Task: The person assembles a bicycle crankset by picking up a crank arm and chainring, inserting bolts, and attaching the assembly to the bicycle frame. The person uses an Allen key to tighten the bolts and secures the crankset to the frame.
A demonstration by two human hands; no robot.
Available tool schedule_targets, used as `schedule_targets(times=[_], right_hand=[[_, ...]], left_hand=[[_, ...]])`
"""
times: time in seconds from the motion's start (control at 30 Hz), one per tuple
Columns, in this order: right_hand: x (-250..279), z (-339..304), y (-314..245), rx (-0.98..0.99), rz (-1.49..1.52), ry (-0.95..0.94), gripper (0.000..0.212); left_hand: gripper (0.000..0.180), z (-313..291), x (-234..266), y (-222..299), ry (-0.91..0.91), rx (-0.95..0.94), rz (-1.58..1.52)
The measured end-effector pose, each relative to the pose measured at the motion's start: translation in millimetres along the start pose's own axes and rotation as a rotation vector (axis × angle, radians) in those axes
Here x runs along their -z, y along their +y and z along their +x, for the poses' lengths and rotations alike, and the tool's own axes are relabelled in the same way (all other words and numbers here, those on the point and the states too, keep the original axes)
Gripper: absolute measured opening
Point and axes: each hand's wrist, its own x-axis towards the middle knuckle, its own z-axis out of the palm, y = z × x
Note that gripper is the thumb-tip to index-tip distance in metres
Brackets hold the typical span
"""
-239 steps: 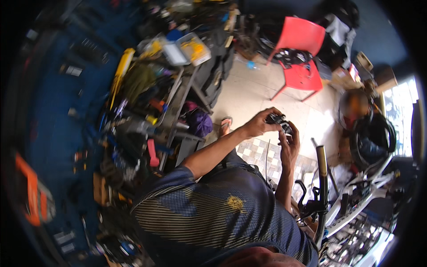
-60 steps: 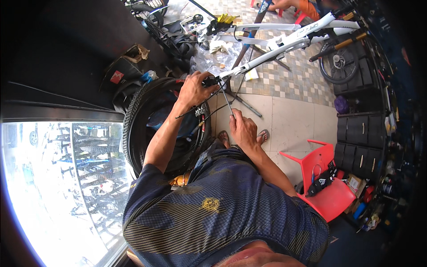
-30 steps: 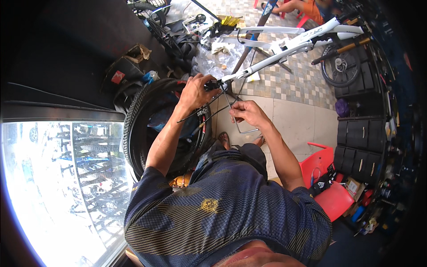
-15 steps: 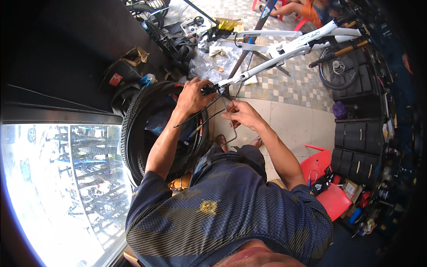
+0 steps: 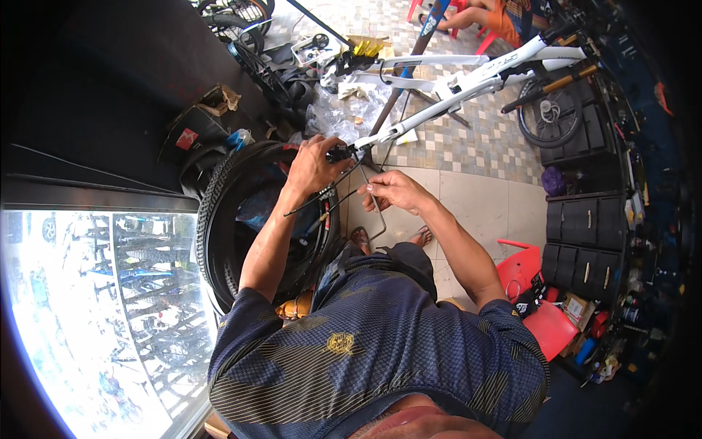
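Observation:
A white bicycle frame [image 5: 439,102] slants from the upper right down to the middle, its near end beside my hands. My left hand [image 5: 311,167] is closed around a small black bicycle part [image 5: 338,154] at that end; its exact kind is hidden by the fingers. My right hand [image 5: 395,192] pinches a long bent metal hex key [image 5: 381,222], whose upper end reaches toward the black part. Thin black cables [image 5: 311,203] hang below and between my hands.
Stacked bicycle tyres [image 5: 208,219] stand under my left arm. A blue stand post [image 5: 417,55] crosses behind the frame. Clear plastic wrap [image 5: 333,113] lies on the floor. At right are a red chair [image 5: 548,329] and black drawers [image 5: 574,223]; another person [image 5: 504,22] sits at the back.
My right hand has shifted slightly left, its fingers now further round the hex key. The left hand keeps its hold. The whole view has moved a little.

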Motion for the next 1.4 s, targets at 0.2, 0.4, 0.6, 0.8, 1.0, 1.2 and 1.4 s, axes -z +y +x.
schedule_targets(times=[0.2,0.4,0.6,0.8,1.0,1.2,1.4], right_hand=[[-8,2,1,0.02,-0.019,0.122,0.022],[-5,6,2,0.006,-0.037,0.118,0.023],[-2,4,5,-0.042,0.092,0.062,0.025],[-9,1,-1,0.002,0.052,0.123,0.027],[-7,5,3,-0.021,0.041,0.128,0.025],[-4,6,6,-0.014,0.127,0.06,0.023],[-12,3,5,0.003,0.035,0.189,0.023]], left_hand=[[0.044,0,0,-1,0.007,-0.012,0.001],[0.044,0,2,1,0.003,-0.012,0.018],[0.044,0,1,-1,0.013,-0.024,0.018],[0.045,-1,2,1,0.02,-0.044,-0.005],[0.043,-2,1,0,0.052,-0.062,0.003],[0.041,-1,1,-1,0.097,-0.117,0.012],[0.042,0,0,-2,0.094,-0.117,0.023]])
